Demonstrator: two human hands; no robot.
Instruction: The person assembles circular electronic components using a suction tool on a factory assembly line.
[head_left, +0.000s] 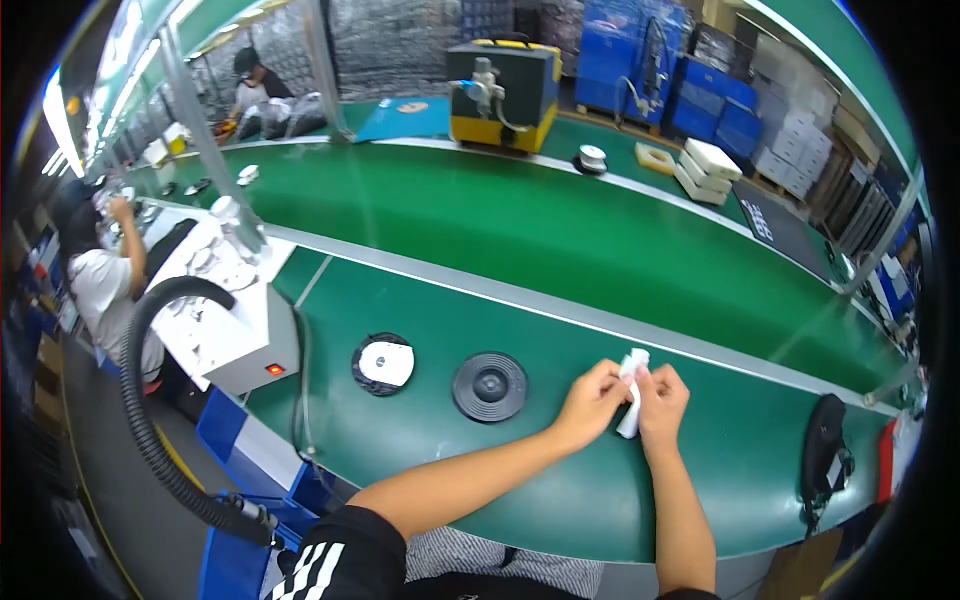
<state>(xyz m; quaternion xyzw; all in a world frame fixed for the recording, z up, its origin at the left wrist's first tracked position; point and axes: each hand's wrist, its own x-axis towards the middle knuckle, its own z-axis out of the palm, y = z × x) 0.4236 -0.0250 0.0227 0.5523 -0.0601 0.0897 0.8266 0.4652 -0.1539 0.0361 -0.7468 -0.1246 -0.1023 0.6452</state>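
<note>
Over the right half of the green work table (440,480), both my hands meet at a narrow white folded piece (630,420); I cannot tell whether it is cloth, paper or thin plastic. My left hand (590,408) pinches it from one side near its upper end. On the other side, my right hand (661,408) closes on it with thumb and fingertips. The lower end of the piece hangs free between the hands. Left of them lies a black round disc with ringed grooves (490,388). Farther left rests a black round part with a white plate (386,364).
A white box with a lit red switch (255,345) and a black corrugated hose (135,390) stand at left. Beyond a metal rail runs a green belt (480,225). A black pouch-like item (824,450) lies far right. A co-worker (105,270) sits at left.
</note>
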